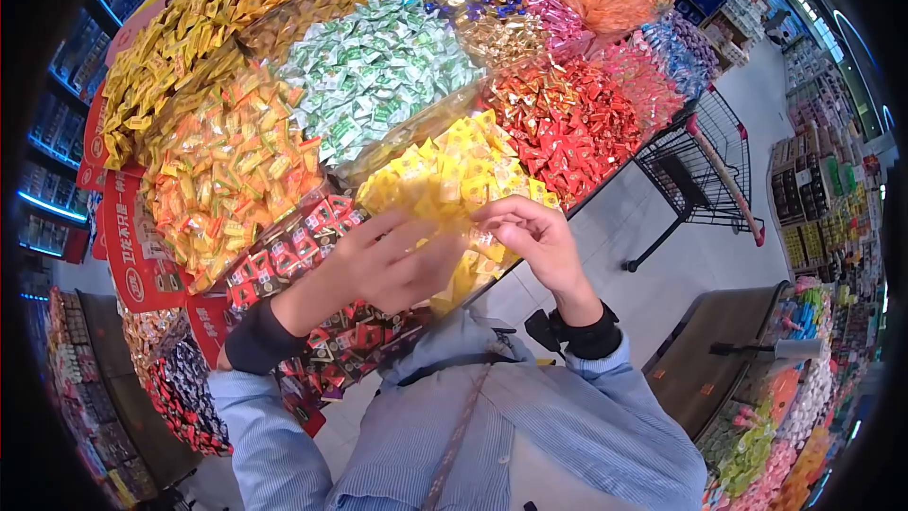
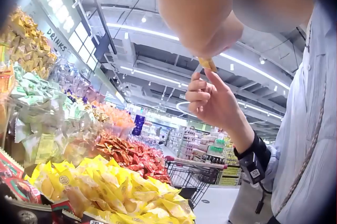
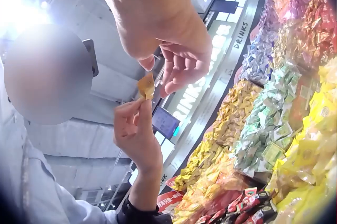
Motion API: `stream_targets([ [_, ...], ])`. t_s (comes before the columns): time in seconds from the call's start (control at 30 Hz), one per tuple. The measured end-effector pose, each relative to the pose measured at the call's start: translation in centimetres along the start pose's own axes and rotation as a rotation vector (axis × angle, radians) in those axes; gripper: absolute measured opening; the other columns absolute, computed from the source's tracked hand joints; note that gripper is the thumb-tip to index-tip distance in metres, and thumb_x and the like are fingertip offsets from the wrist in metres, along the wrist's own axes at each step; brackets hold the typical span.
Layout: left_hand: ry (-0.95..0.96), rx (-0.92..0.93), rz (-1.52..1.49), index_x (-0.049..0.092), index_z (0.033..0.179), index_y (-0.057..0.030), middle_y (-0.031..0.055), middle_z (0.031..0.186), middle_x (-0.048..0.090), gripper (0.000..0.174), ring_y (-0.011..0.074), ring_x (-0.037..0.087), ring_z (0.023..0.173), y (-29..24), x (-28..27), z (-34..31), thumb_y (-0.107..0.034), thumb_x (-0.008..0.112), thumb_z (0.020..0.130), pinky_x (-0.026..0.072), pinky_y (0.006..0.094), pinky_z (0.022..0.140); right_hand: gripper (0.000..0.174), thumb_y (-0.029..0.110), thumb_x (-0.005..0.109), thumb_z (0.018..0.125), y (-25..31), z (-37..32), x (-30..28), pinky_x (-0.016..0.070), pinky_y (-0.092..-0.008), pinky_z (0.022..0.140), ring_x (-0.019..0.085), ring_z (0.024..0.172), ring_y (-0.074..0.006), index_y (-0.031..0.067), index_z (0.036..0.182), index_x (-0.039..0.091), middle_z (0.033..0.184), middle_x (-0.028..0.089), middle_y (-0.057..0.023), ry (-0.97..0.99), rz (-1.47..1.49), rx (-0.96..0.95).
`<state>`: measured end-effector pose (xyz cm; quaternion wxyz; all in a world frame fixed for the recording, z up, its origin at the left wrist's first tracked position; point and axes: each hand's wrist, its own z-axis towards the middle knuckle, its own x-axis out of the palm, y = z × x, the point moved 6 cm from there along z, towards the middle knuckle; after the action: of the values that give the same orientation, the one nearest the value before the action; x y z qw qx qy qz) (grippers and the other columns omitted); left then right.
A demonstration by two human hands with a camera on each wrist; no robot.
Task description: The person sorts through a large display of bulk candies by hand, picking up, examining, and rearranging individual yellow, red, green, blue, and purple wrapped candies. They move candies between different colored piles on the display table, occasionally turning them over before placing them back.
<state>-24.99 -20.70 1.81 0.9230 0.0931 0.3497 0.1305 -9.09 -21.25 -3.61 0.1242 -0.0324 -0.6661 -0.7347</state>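
Striped shirt (image 1: pixel 416 445): nearest the lens, bottom centre; elbows would do best tucked loosely against it, to steady the fingers.
Orange-wrapped pile (image 1: pixel 227 170): left of the frame, well apart from the fingers.
Red-and-black packets (image 1: pixel 293 251): lower left of centre, under the left wrist; the forearm should ride above them so nothing slides.
Left hand (image 1: pixel 378 265): centre, blurred from above; the right wrist view shows thumb and forefinger pinching the small wrapped piece (image 3: pixel 146 84). A light pinch near one end should leave the other end free.
Wrapped piece: between the two hands, golden, its upper end fanned out; best held above the candy, so a slip lands softly.
Yellow-wrapped pile (image 1: pixel 454 156): centre, behind and below the fingers; its similar colour could hide a dropped piece.
Right hand (image 1: pixel 544 241): right of centre, fingers bent, thumb near the piece; whether it grips, I cannot tell. Small, square-on fingertip contact would serve better than a tug.
Shopping cart (image 1: pixel 700 170): right of the frame, beyond the display edge, out of the elbows' way.
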Motion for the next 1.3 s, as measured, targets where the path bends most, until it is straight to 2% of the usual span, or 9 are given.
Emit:
stream_targets([
  [0.2, 0.094, -0.245, -0.187, 0.064, 0.096, -0.0068, 0.0062, 0.091, 0.061, 0.024, 0.0204, 0.059, 0.081, 2.4, 1.8, 0.5, -0.008, 0.067, 0.073, 0.0468, 0.0291, 0.066, 0.021, 0.003, 0.063, 0.082, -2.7, 0.3, -0.8, 0.0465, -0.0223, 0.079, 0.058, 0.086, -0.0098, 0.0015, 0.101, 0.055, 0.093, 0.060, -0.0040, -0.043, 0.190, 0.107],
  [0.3, 0.102, -0.784, -0.646, 0.061, 0.103, -0.0045, 0.0051, 0.092, 0.062, 0.028, 0.0216, 0.060, 0.084, 3.6, 3.8, -0.4, -0.007, 0.065, 0.075, 0.0477, 0.0309, 0.069, 0.016, 0.000, 0.061, 0.082, -2.0, 0.8, -1.0, 0.0479, -0.0241, 0.079, 0.059, 0.088, -0.0122, 0.0016, 0.096, 0.054, 0.092, 0.061, -0.0058, -0.134, 0.276, -0.028],
  [0.5, 0.009, -1.327, -1.243, 0.060, 0.094, 0.0000, 0.0052, 0.092, 0.063, 0.014, 0.0079, 0.058, 0.080, 3.0, 7.0, -2.4, -0.007, 0.063, 0.082, 0.0474, 0.0225, 0.066, 0.003, 0.004, 0.055, 0.087, -2.8, 0.8, -1.2, 0.0506, -0.0294, 0.078, 0.060, 0.087, -0.0147, 0.0030, 0.088, 0.053, 0.091, 0.061, -0.0083, -0.205, 0.504, -0.044],
  [0.77, 0.048, -1.462, -1.329, 0.060, 0.093, 0.0028, 0.0069, 0.081, 0.064, 0.017, 0.0108, 0.060, 0.071, 3.8, 8.4, -3.5, -0.010, 0.062, 0.083, 0.0483, 0.0236, 0.066, 0.008, 0.007, 0.050, 0.090, -4.3, 1.2, -1.7, 0.0525, -0.0360, 0.080, 0.058, 0.079, -0.0121, 0.0044, 0.082, 0.052, 0.082, 0.056, -0.0028, -0.276, 0.562, 0.069],
  [0.97, 0.015, -1.432, -1.271, 0.061, 0.093, 0.0003, 0.0031, 0.077, 0.063, 0.014, 0.0065, 0.058, 0.067, 4.2, 8.3, -3.9, -0.009, 0.062, 0.084, 0.0461, 0.0207, 0.063, 0.011, 0.003, 0.057, 0.084, -3.6, 0.9, -0.9, 0.0507, -0.0373, 0.085, 0.060, 0.088, -0.0181, 0.0043, 0.078, 0.048, 0.095, 0.054, -0.0084, -0.230, 0.445, 0.013],
  [1.07, 0.054, -1.378, -1.062, 0.062, 0.092, -0.0014, 0.0009, 0.076, 0.062, 0.012, 0.0046, 0.056, 0.066, 4.1, 7.3, -3.8, -0.009, 0.063, 0.083, 0.0448, 0.0196, 0.062, 0.015, -0.003, 0.060, 0.080, -4.2, 1.2, -1.8, 0.0489, -0.0266, 0.075, 0.058, 0.083, -0.0132, 0.0046, 0.077, 0.048, 0.098, 0.053, -0.0088, -0.225, 0.187, -0.084],
  [1.1, 0.059, -1.324, -1.005, 0.063, 0.091, -0.0021, 0.0002, 0.076, 0.062, 0.011, 0.0040, 0.055, 0.066, 4.1, 7.2, -3.8, -0.010, 0.063, 0.083, 0.0445, 0.0194, 0.061, 0.013, -0.008, 0.057, 0.080, -4.2, 1.2, -1.8, 0.0444, -0.0247, 0.079, 0.055, 0.086, -0.0120, 0.0031, 0.077, 0.049, 0.100, 0.054, -0.0084, -0.231, 0.197, -0.034],
  [1.27, 0.088, -1.205, -0.903, 0.061, 0.094, -0.0029, 0.0010, 0.083, 0.060, 0.015, 0.0047, 0.055, 0.072, 4.5, 6.2, -3.3, -0.011, 0.064, 0.082, 0.0435, 0.0200, 0.059, 0.012, -0.006, 0.058, 0.079, -5.4, 1.7, -1.6, 0.0459, -0.0229, 0.072, 0.059, 0.077, -0.0117, 0.0023, 0.078, 0.050, 0.099, 0.055, -0.0088, -0.241, 0.236, 0.023],
  [1.3, 0.240, -1.134, -0.893, 0.059, 0.107, -0.0083, 0.0076, 0.100, 0.059, 0.028, 0.0189, 0.059, 0.090, 4.6, 5.9, -2.4, -0.018, 0.064, 0.081, 0.0476, 0.0307, 0.077, 0.011, -0.005, 0.058, 0.079, -5.7, 1.9, -1.7, 0.0456, -0.0225, 0.071, 0.058, 0.076, -0.0111, 0.0025, 0.078, 0.050, 0.098, 0.055, -0.0084, -0.239, 0.233, 0.025],
])
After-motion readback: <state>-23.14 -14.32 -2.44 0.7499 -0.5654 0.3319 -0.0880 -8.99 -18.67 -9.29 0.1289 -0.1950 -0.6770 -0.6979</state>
